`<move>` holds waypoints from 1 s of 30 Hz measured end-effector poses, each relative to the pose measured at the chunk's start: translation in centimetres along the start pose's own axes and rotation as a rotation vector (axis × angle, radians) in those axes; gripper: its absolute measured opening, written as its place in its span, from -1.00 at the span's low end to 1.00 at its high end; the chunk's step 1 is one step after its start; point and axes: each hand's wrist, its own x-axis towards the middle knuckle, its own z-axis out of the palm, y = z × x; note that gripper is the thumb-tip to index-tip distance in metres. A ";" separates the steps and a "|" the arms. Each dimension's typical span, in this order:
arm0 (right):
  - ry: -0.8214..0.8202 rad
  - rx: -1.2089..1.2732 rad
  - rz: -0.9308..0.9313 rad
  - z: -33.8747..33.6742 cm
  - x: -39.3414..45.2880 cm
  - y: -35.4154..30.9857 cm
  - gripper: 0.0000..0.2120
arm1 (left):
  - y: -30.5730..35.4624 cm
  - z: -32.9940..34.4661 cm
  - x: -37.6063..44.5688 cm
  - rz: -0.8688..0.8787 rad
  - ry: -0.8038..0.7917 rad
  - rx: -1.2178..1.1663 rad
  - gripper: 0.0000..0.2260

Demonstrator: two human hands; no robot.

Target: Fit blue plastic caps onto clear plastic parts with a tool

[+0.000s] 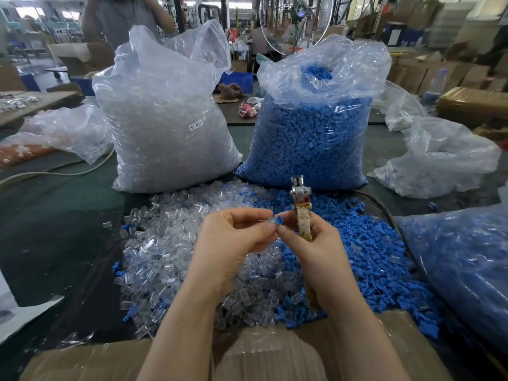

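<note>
My left hand [233, 237] pinches a small clear plastic part [270, 221] between thumb and fingers. My right hand [310, 240] pinches a blue cap [279, 219] against that part with thumb and forefinger. The same hand's other fingers wrap a metal tool [301, 204] with a taped handle, its head pointing up and away. Both hands hover above a heap of loose clear parts [170, 243] on the left and a heap of loose blue caps [371, 248] on the right.
A big bag of clear parts [165, 119] and a big bag of blue caps [310, 133] stand behind the heaps. Another blue-filled bag [461, 265] lies at the right. A cardboard box [269, 356] sits at the near edge. A person stands at the back left.
</note>
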 end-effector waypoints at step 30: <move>0.015 -0.020 -0.059 0.0 0.0 -0.3 -0.91 | -0.8 -0.4 0.3 0.001 -0.082 -0.028 -0.68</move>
